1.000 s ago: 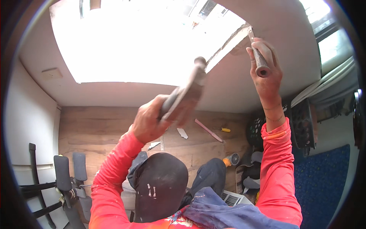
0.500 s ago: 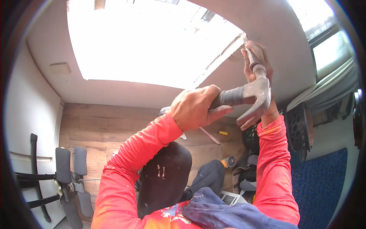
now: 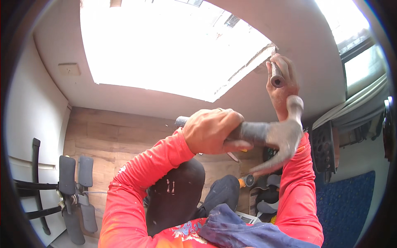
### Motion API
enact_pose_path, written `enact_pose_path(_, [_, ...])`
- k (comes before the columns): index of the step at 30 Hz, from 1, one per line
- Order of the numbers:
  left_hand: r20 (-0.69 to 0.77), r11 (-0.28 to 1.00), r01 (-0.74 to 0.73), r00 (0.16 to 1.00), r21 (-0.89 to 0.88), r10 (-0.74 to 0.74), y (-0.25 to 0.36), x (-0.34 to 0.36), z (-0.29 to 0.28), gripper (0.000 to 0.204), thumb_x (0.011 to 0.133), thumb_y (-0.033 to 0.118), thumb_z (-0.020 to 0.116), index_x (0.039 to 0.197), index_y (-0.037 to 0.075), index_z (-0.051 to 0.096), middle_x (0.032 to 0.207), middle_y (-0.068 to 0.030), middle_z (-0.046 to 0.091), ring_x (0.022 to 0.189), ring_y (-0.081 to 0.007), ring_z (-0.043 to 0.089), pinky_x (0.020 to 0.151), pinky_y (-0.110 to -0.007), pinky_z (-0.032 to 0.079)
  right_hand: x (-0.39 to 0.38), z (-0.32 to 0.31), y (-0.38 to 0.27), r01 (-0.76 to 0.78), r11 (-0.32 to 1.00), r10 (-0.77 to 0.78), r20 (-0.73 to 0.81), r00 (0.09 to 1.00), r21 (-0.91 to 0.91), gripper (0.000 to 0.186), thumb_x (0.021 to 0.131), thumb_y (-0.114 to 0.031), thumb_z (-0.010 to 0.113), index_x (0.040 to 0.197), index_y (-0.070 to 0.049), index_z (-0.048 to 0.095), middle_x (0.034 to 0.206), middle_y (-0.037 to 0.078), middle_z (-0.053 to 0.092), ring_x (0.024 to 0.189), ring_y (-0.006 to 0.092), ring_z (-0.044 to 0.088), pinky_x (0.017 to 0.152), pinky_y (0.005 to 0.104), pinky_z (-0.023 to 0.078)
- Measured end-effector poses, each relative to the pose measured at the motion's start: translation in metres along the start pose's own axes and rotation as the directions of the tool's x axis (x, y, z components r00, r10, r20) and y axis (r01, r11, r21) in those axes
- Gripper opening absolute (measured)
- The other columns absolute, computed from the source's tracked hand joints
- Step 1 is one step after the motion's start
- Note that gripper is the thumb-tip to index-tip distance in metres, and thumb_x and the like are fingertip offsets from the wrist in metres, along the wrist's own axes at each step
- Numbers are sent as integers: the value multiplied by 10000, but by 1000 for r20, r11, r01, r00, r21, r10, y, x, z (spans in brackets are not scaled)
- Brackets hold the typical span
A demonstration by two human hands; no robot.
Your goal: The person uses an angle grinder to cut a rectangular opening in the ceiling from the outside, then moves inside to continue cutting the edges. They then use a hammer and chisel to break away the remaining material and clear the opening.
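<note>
My left hand [image 3: 211,130] is wrapped round the dark handle of a claw hammer [image 3: 284,135]. The hammer's head is slightly smeared by motion and lies in front of my right forearm, its claw curving toward me. Higher up, my right hand [image 3: 287,84] grips a chisel [image 3: 276,77], whose round struck end faces me. The chisel's far tip meets the rough corner of the bright wall opening [image 3: 244,73]. A gap separates the hammer's face from the chisel's end. Fingers partly cover the chisel's shaft.
The pale wall [image 3: 136,97] borders the opening, with a socket plate [image 3: 69,69] at left. Padded exercise equipment [image 3: 68,175] stands at lower left on the wood floor [image 3: 99,136]. A dark perforated crate [image 3: 324,144], a curtain [image 3: 351,107] and a blue patterned panel [image 3: 345,206] are at right.
The hammer has come away from the chisel's end and down toward me, leaving a gap. My right hand still holds the chisel at the opening's corner; the whole view has shifted slightly.
</note>
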State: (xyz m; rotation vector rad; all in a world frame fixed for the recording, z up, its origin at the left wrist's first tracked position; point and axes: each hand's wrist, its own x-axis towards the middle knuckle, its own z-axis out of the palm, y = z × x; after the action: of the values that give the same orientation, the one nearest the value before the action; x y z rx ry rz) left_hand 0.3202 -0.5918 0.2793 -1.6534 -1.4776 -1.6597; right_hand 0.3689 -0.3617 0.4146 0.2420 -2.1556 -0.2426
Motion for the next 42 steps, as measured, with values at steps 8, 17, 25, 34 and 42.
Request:
enact_pose_path(8, [30,975,220,975,-9,-220,-19,2,-14,575,864,566,860,1029,62,638,786,-115,647,713,-342,703,627,-450,566,11,7,3,101,993,-100,20,995,-56,233,981,-14,794,1180,-58,683,1157,121,734,1060,317,765,864,391,643])
enact_pose_path(17, [151,979,203,968,8,-202,-31,9,-20,557,877,573,840,981,67,631,826,-132,660,731,-348,709,617,-461,555,12,12,1,60,995,-58,24,998,-79,248,970,-20,810,1173,-53,673,1166,128,743,1060,340,775,881,411,647])
enact_pose_path(25, [-8,960,-85,996,-266,85,-22,0,-27,569,806,491,921,1023,46,641,820,-114,657,721,-333,700,627,-436,552,10,7,-3,93,985,-81,90,993,-146,347,919,-58,848,1202,-99,652,1233,101,711,1154,331,735,882,409,640])
enact_pose_path(34, [19,984,-37,999,-175,41,-42,-1,-30,555,824,485,911,1024,45,638,785,-119,657,693,-359,696,617,-450,556,11,14,-7,79,982,-64,90,994,-169,371,922,-42,816,1245,-98,644,1243,105,710,1154,340,727,887,418,634])
enact_pose_path(42, [-65,951,-188,982,-244,177,-60,-2,-27,549,862,531,870,971,52,625,770,-127,651,678,-373,688,626,-463,562,15,18,-7,67,978,-48,98,994,-198,318,948,-76,826,1208,-87,643,1212,107,715,1118,346,730,867,423,633])
